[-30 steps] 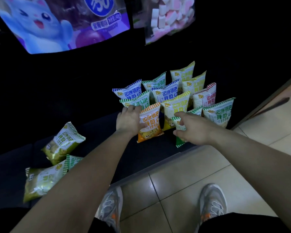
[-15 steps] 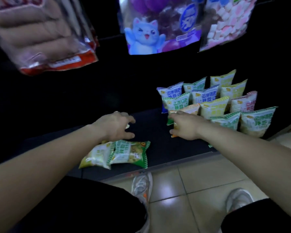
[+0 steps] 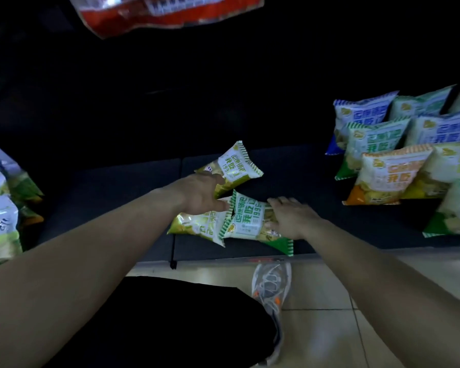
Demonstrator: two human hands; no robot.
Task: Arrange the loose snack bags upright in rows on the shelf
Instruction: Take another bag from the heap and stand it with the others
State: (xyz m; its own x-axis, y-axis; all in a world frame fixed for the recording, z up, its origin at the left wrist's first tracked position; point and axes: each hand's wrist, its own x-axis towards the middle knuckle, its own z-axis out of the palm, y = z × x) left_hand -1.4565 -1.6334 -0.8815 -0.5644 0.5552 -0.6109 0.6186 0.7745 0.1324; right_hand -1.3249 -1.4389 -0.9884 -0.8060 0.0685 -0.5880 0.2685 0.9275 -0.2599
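Three loose snack bags lie flat on the dark shelf [image 3: 329, 224]: a yellow-green bag [image 3: 234, 163] further back, a second yellow-green bag [image 3: 197, 225] near the front edge, and a green bag [image 3: 250, 221] partly over it. My left hand [image 3: 201, 192] reaches between them, its fingers touching the near end of the back bag, thumb spread below. My right hand [image 3: 290, 216] rests flat on the green bag with fingers spread. Upright rows stand at the right, among them a blue bag [image 3: 361, 115], a green-striped bag [image 3: 375, 139] and an orange bag [image 3: 388, 176].
A red packet [image 3: 170, 14] hangs overhead at the top. More bags [image 3: 0, 203] are piled at the far left of the shelf. The shelf's front edge [image 3: 223, 258] runs above the tiled floor [image 3: 329, 301], where my shoe [image 3: 271, 285] and dark knee [image 3: 157, 322] are.
The view has swung left. My right hand left the upright rows and came to lie on the loose green bag. My left hand moved onto the back yellow-green bag.
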